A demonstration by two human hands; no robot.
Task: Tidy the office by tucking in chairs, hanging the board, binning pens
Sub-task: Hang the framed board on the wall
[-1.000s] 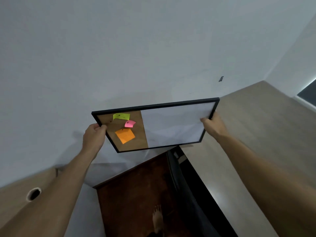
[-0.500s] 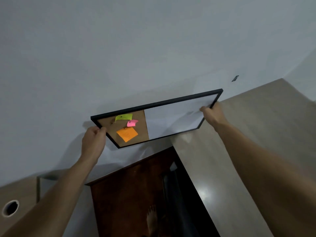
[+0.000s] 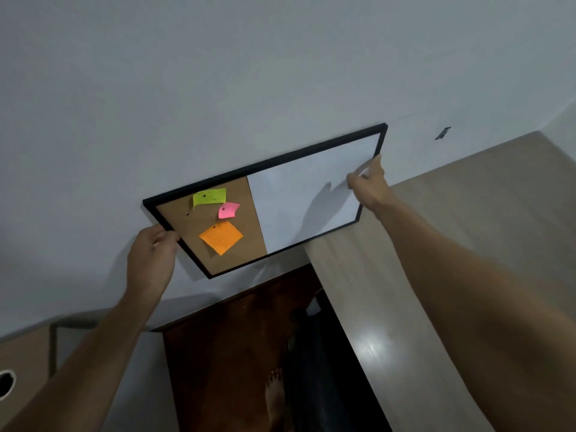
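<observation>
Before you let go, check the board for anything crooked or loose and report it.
The black-framed cork-and-whiteboard panel sits against the white wall, both hands still on its side edges. On the cork, the pink sticky note and orange sticky note hang tilted and curled; the green one is curled too.

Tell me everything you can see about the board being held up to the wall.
The board is a rectangle in a thin black frame, part cork, part whiteboard. Green, pink and orange sticky notes are pinned to the cork. It is held tilted against the pale wall. The left hand grips its left edge and the right hand its right edge.
</observation>
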